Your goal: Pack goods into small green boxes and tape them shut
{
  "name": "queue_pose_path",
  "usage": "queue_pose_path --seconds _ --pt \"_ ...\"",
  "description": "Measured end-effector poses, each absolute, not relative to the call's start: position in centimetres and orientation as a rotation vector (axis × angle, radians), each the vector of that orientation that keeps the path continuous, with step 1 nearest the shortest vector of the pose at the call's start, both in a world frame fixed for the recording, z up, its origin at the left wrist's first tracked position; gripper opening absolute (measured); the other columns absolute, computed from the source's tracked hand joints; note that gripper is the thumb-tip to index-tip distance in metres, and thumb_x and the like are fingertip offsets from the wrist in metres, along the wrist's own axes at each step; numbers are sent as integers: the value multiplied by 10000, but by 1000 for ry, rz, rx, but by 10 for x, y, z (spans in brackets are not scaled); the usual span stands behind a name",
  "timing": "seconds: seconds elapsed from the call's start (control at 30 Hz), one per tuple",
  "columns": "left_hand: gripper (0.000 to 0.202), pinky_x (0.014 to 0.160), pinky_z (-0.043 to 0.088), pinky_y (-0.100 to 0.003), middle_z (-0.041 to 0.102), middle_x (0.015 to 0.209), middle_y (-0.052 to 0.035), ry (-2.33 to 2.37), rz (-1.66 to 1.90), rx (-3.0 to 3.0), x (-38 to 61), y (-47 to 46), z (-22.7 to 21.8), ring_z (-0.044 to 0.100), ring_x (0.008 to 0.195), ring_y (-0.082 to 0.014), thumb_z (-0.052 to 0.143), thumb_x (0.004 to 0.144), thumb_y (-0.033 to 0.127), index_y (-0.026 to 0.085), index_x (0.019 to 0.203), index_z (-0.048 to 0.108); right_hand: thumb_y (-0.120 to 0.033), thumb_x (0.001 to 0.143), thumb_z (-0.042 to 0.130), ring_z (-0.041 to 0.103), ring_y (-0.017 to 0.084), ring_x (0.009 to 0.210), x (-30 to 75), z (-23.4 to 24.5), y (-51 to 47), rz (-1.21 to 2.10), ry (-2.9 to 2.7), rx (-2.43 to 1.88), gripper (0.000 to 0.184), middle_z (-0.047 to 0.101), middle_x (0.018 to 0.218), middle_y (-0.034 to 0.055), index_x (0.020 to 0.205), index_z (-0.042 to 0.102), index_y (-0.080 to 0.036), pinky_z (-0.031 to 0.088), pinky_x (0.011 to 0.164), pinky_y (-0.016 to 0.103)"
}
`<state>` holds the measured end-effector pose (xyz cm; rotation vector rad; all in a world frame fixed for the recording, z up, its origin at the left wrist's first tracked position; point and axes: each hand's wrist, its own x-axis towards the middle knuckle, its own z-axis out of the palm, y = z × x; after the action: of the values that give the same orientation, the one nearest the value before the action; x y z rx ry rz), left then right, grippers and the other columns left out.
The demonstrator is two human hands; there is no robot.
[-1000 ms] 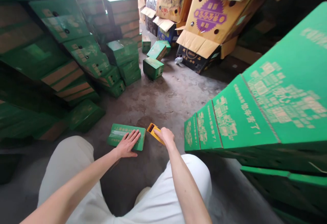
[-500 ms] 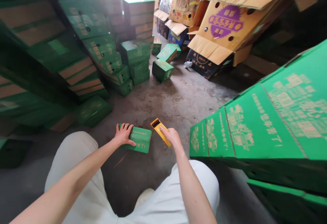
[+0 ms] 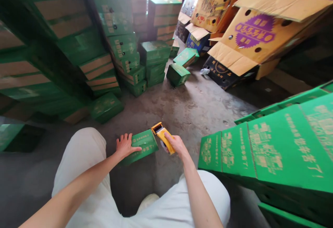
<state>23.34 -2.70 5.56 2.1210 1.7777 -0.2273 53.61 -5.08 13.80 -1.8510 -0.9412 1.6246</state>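
- Since the earlier frame, the yellow handheld tape dispenser [image 3: 166,140] has been brought against or very near the right end of the small green cardboard box [image 3: 145,141], and the view has been turned leftward.
- This box is placed low in front of the person, between the knees and the open floor, and seems slightly tilted, its near side being shown; whether the floor is touched cannot be told.
- Its left end is gripped by the left hand [image 3: 125,146], fingers spread, thumb laid across the top.
- The dispenser is clasped in the right hand [image 3: 175,144], thumb pressed along its upper face.
- Bare grey floor [image 3: 166,106], patchy and stained, is spread beneath and beyond.
- At left, green and brown cardboard cartons [image 3: 114,16] are stacked high, partly blurred.
- Loose green boxes [image 3: 178,75] are scattered farther off.
- A tan cardboard carton with purple print [image 3: 249,34] is set, flaps open, above a black printed carton [image 3: 220,73].
- At right, large green boxes with pale lettering [image 3: 265,148] are lined up.
- Bright light is admitted at the back.
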Motion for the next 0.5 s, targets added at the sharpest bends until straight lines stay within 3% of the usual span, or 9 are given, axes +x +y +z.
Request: queue_pose_path --seconds 0.1,0.2,0.27,0.33,0.4,0.5 --pt "1017 1026 397 -610 546 1425 -255 1821 -236 1977 220 -39 54 502 1294 -465 468 818 874 192 1568 378 -711 912 590 597 138 455 518 142 -55 1701 -845 -1726 572 649 579 29 810 647 -151 498 447 220" --pt "941 1054 392 -613 439 1558 -242 1900 -68 1765 220 -38 60 442 1389 -455 520 891 742 227 1634 261 -790 819 648 580 129 454 504 141 -61 1764 -805 -1627 641 663 636 28 814 653 -149 484 409 228" --pt "803 1077 414 -540 439 1578 -204 1850 226 1600 225 -29 70 448 1411 -400 510 944 661 241 1606 340 -828 758 678 568 123 447 498 140 -64 1810 -818 -1580 679 653 627 19 805 653 -151 473 399 228" --pt "694 1006 495 -426 582 1445 -182 1639 451 1257 230 -18 83 584 1283 -319 444 975 678 201 1471 531 -846 718 695 545 117 425 495 141 -66 1840 -865 -1556 697 619 572 1 773 640 -154 460 393 224" --pt "721 859 560 -338 705 1216 -164 1363 472 774 232 -7 95 696 1041 -242 412 955 753 146 1238 680 -855 704 696 525 111 403 492 143 -67 1845 -913 -1560 702 595 529 -12 753 627 -158 447 390 220" --pt "598 711 562 -260 743 944 -104 1072 368 311 230 2 107 698 769 -154 641 869 712 127 962 724 -860 704 684 520 107 395 487 147 -68 1844 -970 -1600 707 599 520 -11 767 631 -157 439 396 214"
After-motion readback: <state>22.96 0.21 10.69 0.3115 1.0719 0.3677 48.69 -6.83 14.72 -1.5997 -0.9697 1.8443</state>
